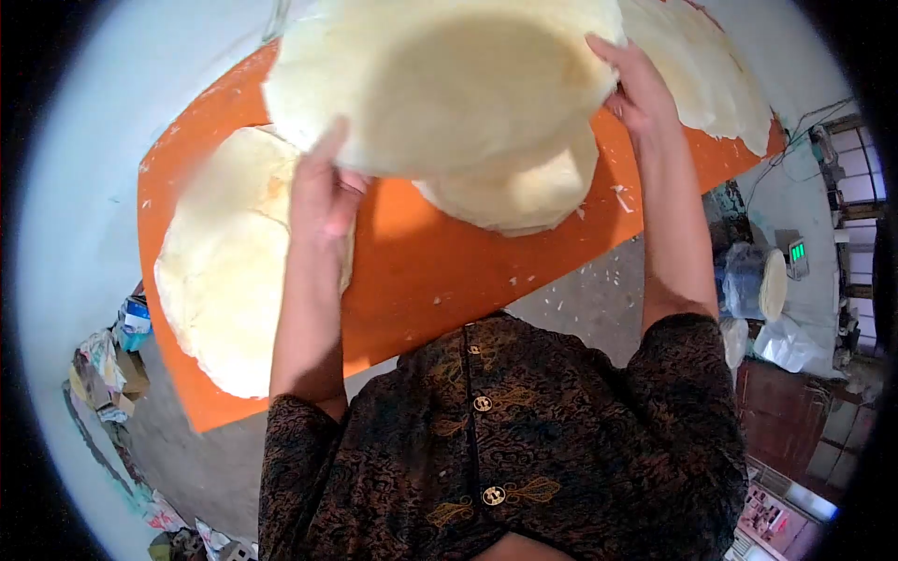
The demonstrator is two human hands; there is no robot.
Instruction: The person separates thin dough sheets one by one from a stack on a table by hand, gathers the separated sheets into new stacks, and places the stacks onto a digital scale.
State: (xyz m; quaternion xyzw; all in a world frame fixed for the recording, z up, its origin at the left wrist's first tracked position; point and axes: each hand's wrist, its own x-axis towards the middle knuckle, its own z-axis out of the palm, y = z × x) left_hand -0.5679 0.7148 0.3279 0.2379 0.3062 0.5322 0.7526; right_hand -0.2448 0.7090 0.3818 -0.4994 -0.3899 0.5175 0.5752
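Note:
A large, thin, pale round sheet (449, 89) is held up over the orange table (402, 271), with a round shadow across it. My left hand (327, 187) grips its lower left edge, slightly blurred. At the right edge, my right hand (636, 84) pinches the sheet between thumb and fingers. Beneath it lies a smaller-looking pile of round sheets (524, 192), partly hidden. More pale sheets (224, 271) lie on the table's left part, partly behind my left forearm.
Further pale sheets (702, 75) lie at the table's right end. White scraps dot the tabletop and floor. On the right are a plastic-wrapped round stack (772, 285) and a scale with a green display (797, 254). Boxes and bags (117, 369) sit at the far left.

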